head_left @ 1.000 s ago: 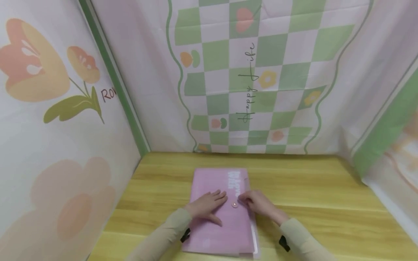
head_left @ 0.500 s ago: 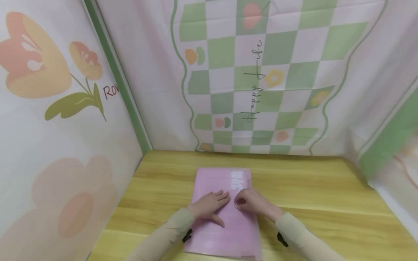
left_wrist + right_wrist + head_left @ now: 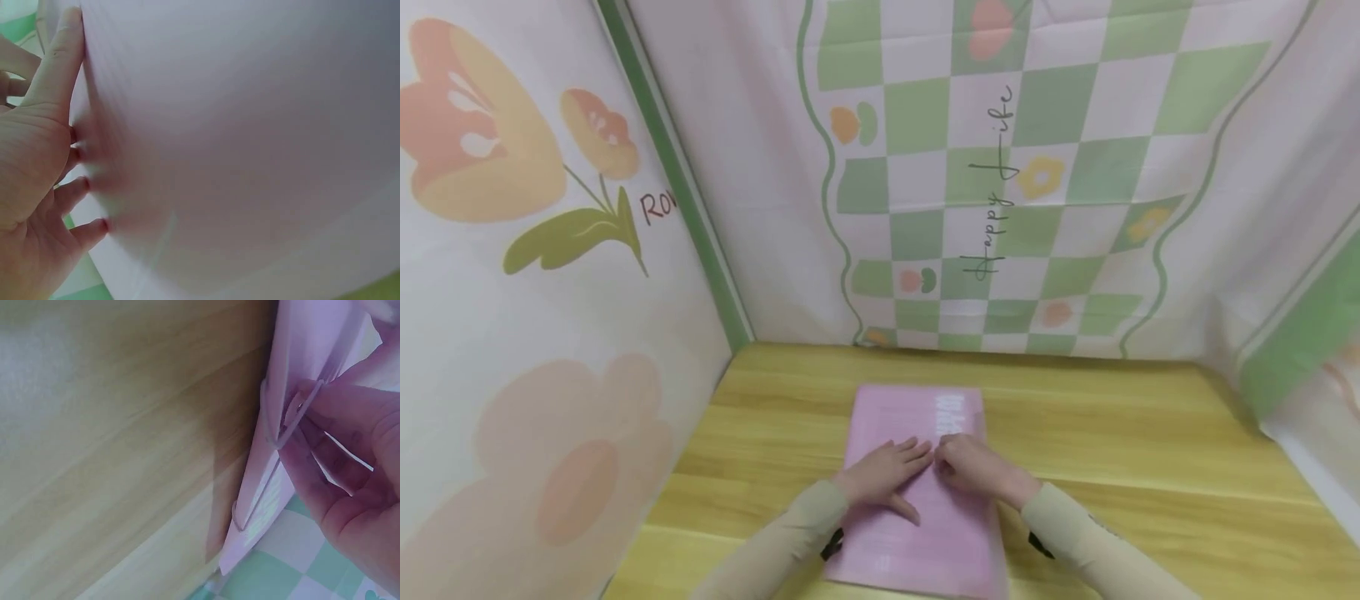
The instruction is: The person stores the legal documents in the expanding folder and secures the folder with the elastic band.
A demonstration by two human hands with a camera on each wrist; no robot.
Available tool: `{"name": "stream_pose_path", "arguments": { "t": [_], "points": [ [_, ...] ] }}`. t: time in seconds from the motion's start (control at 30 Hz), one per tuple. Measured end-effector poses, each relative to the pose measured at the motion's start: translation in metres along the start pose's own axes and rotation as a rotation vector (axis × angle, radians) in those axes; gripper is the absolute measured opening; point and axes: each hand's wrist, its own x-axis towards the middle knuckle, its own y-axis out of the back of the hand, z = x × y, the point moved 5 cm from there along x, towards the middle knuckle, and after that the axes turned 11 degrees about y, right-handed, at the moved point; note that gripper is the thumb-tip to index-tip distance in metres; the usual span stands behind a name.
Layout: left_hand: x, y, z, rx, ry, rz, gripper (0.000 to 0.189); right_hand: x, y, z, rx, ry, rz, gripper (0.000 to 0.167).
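A pink document folder [image 3: 951,546] with white lettering [image 3: 951,408] lies on the table. My left hand [image 3: 883,477] rests flat on its cover, fingers spread and thumb apart; the left wrist view shows the fingertips [image 3: 94,228] pressing on the pink surface. Close beside it, my right hand [image 3: 973,468] is bent over the middle of the folder, near the right edge. In the right wrist view its thumb and fingers pinch a thin cord [image 3: 278,445] by a small round button [image 3: 299,406]. That cord loops round the folder's edge. From the head view the button is hidden.
The wood-grain table [image 3: 1112,433] reaches to a back curtain [image 3: 917,175] printed with green and white checks. A flowered cloth wall [image 3: 587,308] rises at the left, and another cloth stands at the right.
My right hand has moved left from the folder's right edge onto the button, covering it. The pale layers at the folder's right edge no longer show. My left hand stays in place.
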Motion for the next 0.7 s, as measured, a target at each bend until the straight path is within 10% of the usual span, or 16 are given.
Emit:
{"name": "stream_pose_path", "arguments": {
  "t": [0.7],
  "points": [
    [-0.002, -0.002, 0.0, -0.022, 0.009, -0.014, 0.105, -0.026, -0.005, 0.007, 0.07, -0.19, -0.007, 0.013]
  ]
}}
